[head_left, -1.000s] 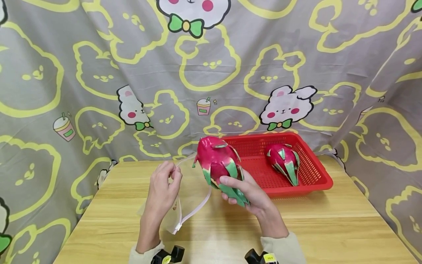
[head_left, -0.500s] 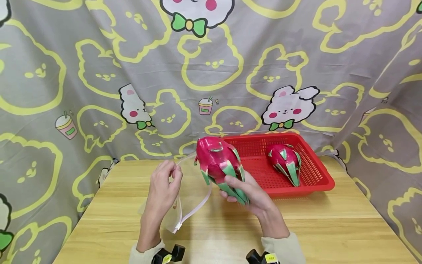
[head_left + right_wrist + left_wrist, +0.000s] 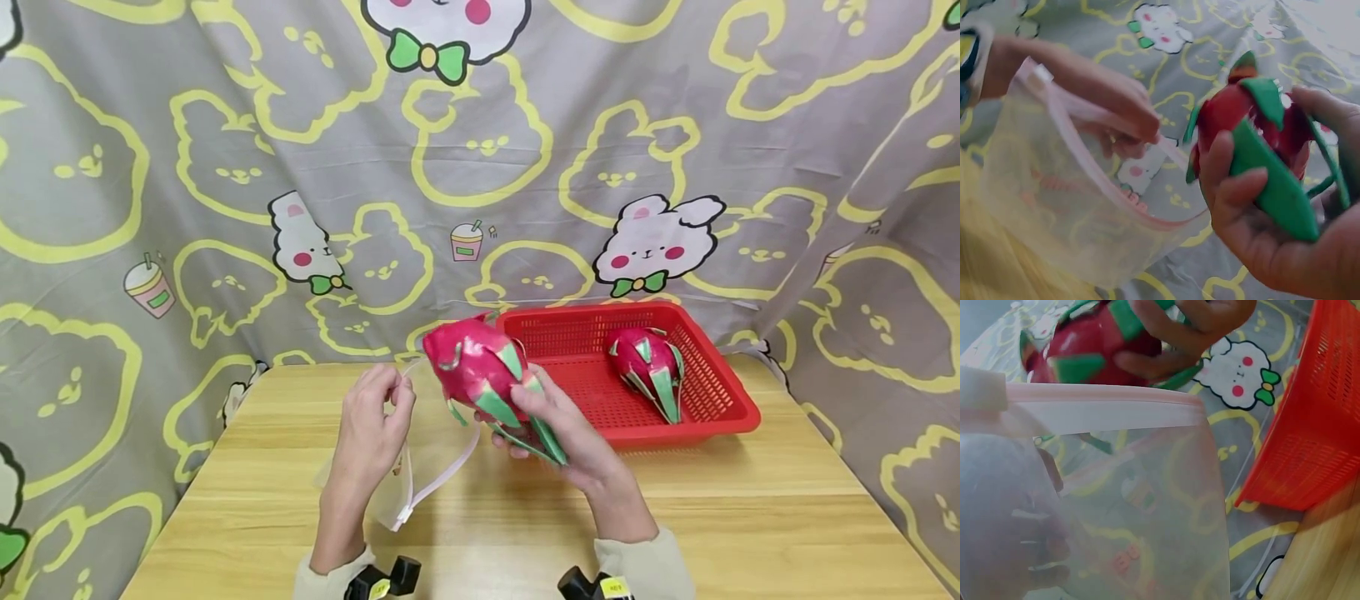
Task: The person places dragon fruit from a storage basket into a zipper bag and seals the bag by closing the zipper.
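Observation:
My right hand (image 3: 562, 425) grips a dragon fruit (image 3: 472, 367) by its green-leaved end, its red end tilted up to the left. In the right wrist view the fingers curl round the fruit (image 3: 1222, 125). With curled fingers my left hand (image 3: 375, 425) pinches the rim of a translucent zip bag (image 3: 446, 475), whose mouth gapes beside the fruit. A pink slider strip (image 3: 1085, 156) edges the bag, and faint red print shows through it. The fruit is at the bag's mouth; whether they touch, I cannot tell.
A red perforated basket (image 3: 720, 400) stands on the right of the wooden table (image 3: 675, 517). Another dragon fruit (image 3: 647, 362) lies inside it. A grey patterned curtain (image 3: 480, 275) hangs behind and at the sides.
The dragon fruit in my right hand has tipped and shifted left and down, nearer the bag's mouth. My left hand and the bag have stayed put.

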The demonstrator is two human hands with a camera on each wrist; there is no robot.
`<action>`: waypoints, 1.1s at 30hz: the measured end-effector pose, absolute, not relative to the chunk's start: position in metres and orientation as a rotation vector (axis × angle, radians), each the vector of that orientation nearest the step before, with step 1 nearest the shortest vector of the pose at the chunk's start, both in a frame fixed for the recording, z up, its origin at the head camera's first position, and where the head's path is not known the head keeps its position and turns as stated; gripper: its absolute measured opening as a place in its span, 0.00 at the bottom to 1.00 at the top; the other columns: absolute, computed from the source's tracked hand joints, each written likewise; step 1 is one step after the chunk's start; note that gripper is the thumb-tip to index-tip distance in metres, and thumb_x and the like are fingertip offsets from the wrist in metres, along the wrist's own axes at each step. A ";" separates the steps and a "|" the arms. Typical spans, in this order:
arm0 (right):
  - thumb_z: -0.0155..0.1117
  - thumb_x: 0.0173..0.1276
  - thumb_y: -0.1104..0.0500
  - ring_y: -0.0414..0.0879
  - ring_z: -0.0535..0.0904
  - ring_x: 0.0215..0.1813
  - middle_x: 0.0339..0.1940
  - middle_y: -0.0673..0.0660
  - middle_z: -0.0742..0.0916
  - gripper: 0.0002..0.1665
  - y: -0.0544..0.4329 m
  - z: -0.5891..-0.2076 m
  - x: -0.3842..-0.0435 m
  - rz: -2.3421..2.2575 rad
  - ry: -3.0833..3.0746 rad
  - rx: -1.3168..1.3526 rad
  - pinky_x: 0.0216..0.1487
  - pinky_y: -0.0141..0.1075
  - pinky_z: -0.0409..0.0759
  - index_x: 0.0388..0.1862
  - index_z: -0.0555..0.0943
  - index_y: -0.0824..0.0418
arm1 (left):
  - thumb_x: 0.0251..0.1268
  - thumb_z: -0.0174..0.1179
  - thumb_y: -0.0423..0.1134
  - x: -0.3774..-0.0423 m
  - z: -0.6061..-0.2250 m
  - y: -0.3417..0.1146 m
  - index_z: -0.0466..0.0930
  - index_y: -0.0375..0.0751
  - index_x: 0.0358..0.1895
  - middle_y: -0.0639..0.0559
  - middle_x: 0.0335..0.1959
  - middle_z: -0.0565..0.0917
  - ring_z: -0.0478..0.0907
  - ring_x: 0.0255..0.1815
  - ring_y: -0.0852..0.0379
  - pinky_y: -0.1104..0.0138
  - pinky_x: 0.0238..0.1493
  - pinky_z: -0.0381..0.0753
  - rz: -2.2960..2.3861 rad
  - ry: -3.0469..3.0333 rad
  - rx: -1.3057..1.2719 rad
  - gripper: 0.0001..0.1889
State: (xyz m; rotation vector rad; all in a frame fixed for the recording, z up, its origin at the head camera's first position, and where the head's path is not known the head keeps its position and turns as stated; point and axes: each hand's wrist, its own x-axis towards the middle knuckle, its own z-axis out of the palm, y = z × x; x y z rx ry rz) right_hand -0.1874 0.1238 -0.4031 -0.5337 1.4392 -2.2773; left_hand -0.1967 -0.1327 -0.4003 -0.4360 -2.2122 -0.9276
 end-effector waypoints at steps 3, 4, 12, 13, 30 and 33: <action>0.62 0.73 0.50 0.55 0.85 0.39 0.53 0.64 0.81 0.32 0.117 -0.405 -0.187 -2.243 1.687 -0.464 0.32 0.36 0.78 0.70 0.60 0.50 | 0.63 0.56 0.25 -0.196 -0.401 -0.133 0.63 0.46 0.21 0.54 0.22 0.68 0.69 0.28 0.56 0.67 0.32 0.68 -0.926 -2.213 -0.443 0.17; 0.65 0.71 0.50 0.57 0.85 0.39 0.54 0.65 0.80 0.34 0.115 -0.405 -0.187 -2.228 1.758 -0.439 0.32 0.37 0.79 0.70 0.60 0.49 | 0.63 0.56 0.25 -0.196 -0.401 -0.133 0.64 0.46 0.21 0.53 0.22 0.69 0.68 0.28 0.57 0.67 0.32 0.68 -0.926 -2.214 -0.445 0.17; 0.75 0.64 0.51 0.60 0.83 0.53 0.64 0.62 0.74 0.42 0.105 -0.410 -0.189 -2.185 2.012 -0.358 0.40 0.48 0.86 0.71 0.61 0.47 | 0.65 0.57 0.26 -0.196 -0.401 -0.132 0.64 0.47 0.21 0.52 0.22 0.69 0.70 0.29 0.54 0.66 0.33 0.68 -0.941 -2.250 -0.437 0.18; 0.76 0.63 0.52 0.60 0.81 0.55 0.65 0.62 0.74 0.43 0.105 -0.411 -0.189 -2.194 2.010 -0.359 0.41 0.50 0.86 0.70 0.61 0.47 | 0.65 0.57 0.26 -0.196 -0.401 -0.132 0.64 0.47 0.21 0.54 0.22 0.69 0.69 0.29 0.55 0.66 0.33 0.68 -0.941 -2.257 -0.433 0.18; 0.81 0.56 0.48 0.53 0.70 0.68 0.68 0.49 0.72 0.50 0.105 -0.411 -0.187 -1.984 2.366 -0.499 0.53 0.47 0.84 0.71 0.60 0.38 | 0.67 0.56 0.27 -0.196 -0.402 -0.133 0.64 0.46 0.20 0.52 0.23 0.68 0.68 0.28 0.55 0.66 0.30 0.66 -0.955 -2.297 -0.373 0.18; 0.81 0.56 0.47 0.52 0.70 0.68 0.68 0.49 0.73 0.51 0.106 -0.410 -0.185 -1.956 2.410 -0.496 0.54 0.47 0.83 0.71 0.60 0.38 | 0.66 0.55 0.26 -0.197 -0.403 -0.134 0.64 0.46 0.20 0.53 0.23 0.68 0.67 0.28 0.57 0.66 0.30 0.66 -0.964 -2.285 -0.354 0.18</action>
